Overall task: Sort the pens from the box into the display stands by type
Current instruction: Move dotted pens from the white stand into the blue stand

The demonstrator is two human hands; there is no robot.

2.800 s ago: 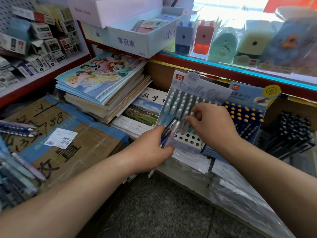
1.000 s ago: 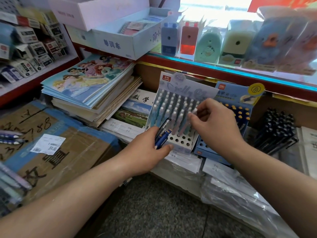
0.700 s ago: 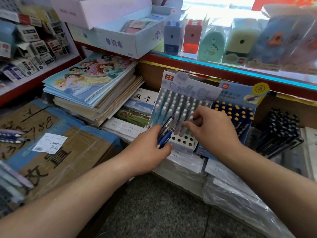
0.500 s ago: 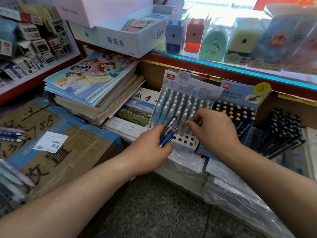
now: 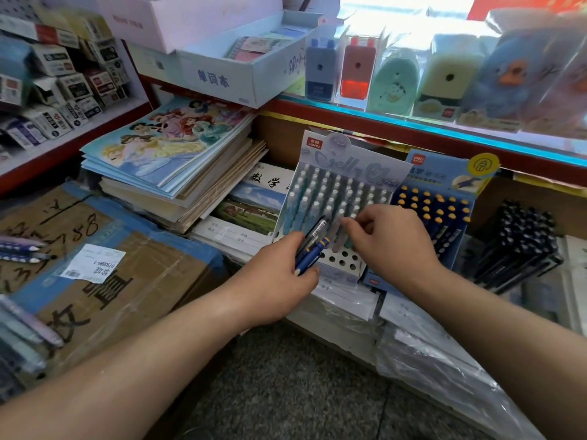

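Shop shelving crowded with stationery fills the view, with grey speckled floor below the arms. At the centre the left hand (image 5: 279, 281) is curled round a small bunch of pens (image 5: 313, 249), dark blue ones with yellow bands plus a clear one with a barcode label, their ends pointing up toward the pale display stand (image 5: 349, 173) right ahead of it. Just beside it, the right hand (image 5: 390, 242) pinches the top of a pale pen (image 5: 340, 231) standing in that stand; empty holes show in the stand's base beneath both hands. Beyond the right wrist sits a dark blue stand (image 5: 444, 192) of yellow-capped pens, partly hidden by that hand, and further right a tray of black pens (image 5: 521, 242). Left of the left arm lies a taped cardboard box (image 5: 127, 281) with loose pens (image 5: 19, 249) on it, and a stack of notebooks (image 5: 178, 160) rises behind it. Plastic-wrapped packs (image 5: 428, 344) lie under the right forearm
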